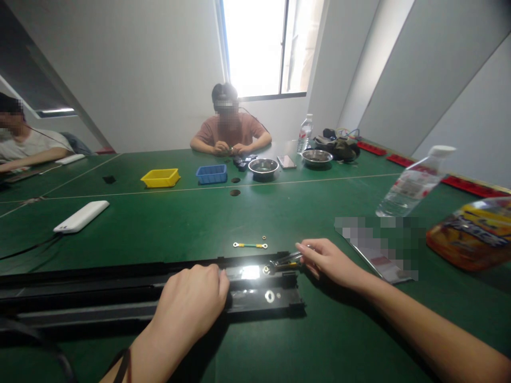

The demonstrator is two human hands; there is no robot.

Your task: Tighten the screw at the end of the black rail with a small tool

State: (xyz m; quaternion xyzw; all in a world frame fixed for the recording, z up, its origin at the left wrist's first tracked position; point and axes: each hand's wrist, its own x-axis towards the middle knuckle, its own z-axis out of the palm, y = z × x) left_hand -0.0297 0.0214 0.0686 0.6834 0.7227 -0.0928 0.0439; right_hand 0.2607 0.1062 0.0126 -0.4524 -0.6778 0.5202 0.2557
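Note:
A long black metal rail (261, 306) with a channel-shaped profile lies across the near side of the table. My left hand (195, 295) is closed over it, knuckles up, with the fingertips hidden. At the rail's right end, my right hand (325, 260) pinches a small silver wrench (288, 258). The wrench's head sits beside a brass-coloured nut (266, 269) on the rail. A yellow sleeve of a wire (294, 264) shows under the wrench. Just beyond the rail lie a green-yellow wire with ring terminals (250, 246) and a loose small nut (264, 238).
A white power bank (82, 217) with a black cable lies left. Yellow (161, 178) and blue (211, 174) bins and metal bowls (263, 168) stand farther back. To the right are a water bottle (413, 183), a flat packet (379, 252) and an orange bottle (471, 234). Two people sit beyond.

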